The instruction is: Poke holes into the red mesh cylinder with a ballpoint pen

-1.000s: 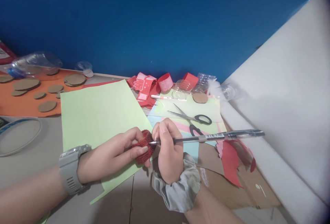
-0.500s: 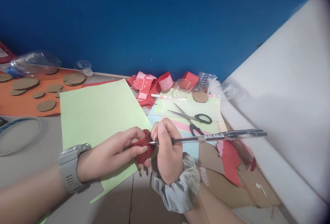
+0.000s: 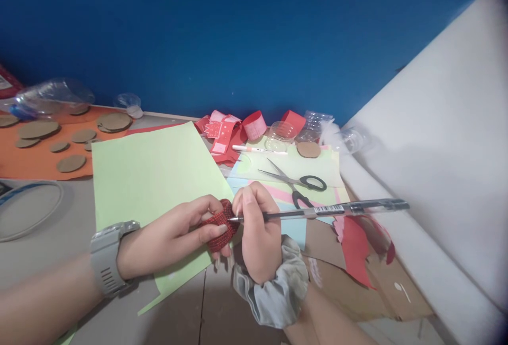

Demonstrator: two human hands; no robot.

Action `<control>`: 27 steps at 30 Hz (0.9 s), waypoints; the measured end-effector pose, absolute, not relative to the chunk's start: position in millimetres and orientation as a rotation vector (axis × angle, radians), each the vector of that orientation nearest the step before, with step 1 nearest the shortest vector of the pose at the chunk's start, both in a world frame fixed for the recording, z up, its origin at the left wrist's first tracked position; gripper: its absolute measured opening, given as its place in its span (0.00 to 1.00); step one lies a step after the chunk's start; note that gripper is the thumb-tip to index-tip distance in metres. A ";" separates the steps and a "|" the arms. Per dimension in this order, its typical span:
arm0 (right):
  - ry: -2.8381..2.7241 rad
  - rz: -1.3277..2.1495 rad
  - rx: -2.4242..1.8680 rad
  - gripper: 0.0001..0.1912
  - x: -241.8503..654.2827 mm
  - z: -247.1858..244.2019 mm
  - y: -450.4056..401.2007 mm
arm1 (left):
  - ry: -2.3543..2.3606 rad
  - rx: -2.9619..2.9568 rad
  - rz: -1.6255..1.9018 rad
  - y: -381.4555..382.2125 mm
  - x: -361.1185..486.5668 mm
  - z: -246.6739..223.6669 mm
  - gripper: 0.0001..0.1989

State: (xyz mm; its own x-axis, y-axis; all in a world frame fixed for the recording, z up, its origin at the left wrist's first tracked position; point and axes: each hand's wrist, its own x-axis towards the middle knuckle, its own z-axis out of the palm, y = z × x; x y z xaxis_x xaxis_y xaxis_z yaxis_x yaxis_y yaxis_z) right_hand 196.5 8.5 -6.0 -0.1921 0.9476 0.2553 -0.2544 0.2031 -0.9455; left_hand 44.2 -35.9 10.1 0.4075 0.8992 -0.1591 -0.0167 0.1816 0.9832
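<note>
My left hand (image 3: 178, 234) is closed on a small dark red woven piece (image 3: 222, 226), pinched between thumb and fingers above the light green sheet (image 3: 146, 170). A clear pen with a black cap on its far end (image 3: 329, 210) is in my right hand (image 3: 257, 228), pointing left. Its tip meets the woven piece near my left thumb. The fingers of my right hand are curled close against the right side of the woven piece, whose underside is hidden.
Black-handled scissors (image 3: 313, 182) lie open on coloured papers behind my right hand. Red paper rings (image 3: 254, 125) and plastic cups stand by the blue wall. Cardboard discs (image 3: 71, 163) lie on an orange sheet (image 3: 24, 160) at left. Cardboard (image 3: 357, 292) lies at right.
</note>
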 end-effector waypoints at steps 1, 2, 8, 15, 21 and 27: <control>-1.288 1.293 -0.752 0.20 196.4 -6.2 8.5 | 0.942 1.206 0.804 -35.6 44.3 10.6 0.24; -1.285 1.297 -0.753 0.19 196.3 -6.4 8.6 | 0.945 1.200 0.802 -35.2 44.3 11.2 0.24; -1.293 1.318 -0.753 0.20 196.4 -6.4 8.6 | 0.944 1.187 0.793 -34.6 45.2 12.4 0.24; -1.290 1.315 -0.767 0.20 197.6 -7.4 7.6 | 0.959 1.202 0.793 -34.9 43.7 10.2 0.24; -1.289 1.318 -0.771 0.20 197.5 -7.4 8.6 | 0.959 1.195 0.787 -35.5 44.0 10.7 0.24; -1.278 1.320 -0.766 0.19 196.3 -5.6 8.5 | 0.941 1.198 0.798 -35.6 43.3 9.6 0.23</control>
State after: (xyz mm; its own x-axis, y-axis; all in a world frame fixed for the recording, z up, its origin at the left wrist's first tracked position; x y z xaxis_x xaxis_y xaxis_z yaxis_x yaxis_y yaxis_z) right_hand 196.3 8.5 -5.6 -0.1993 0.9532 0.2273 -0.2580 0.1727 -0.9506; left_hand 43.3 -35.6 9.6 0.4089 0.8966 -0.1701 -0.0215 0.1958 0.9804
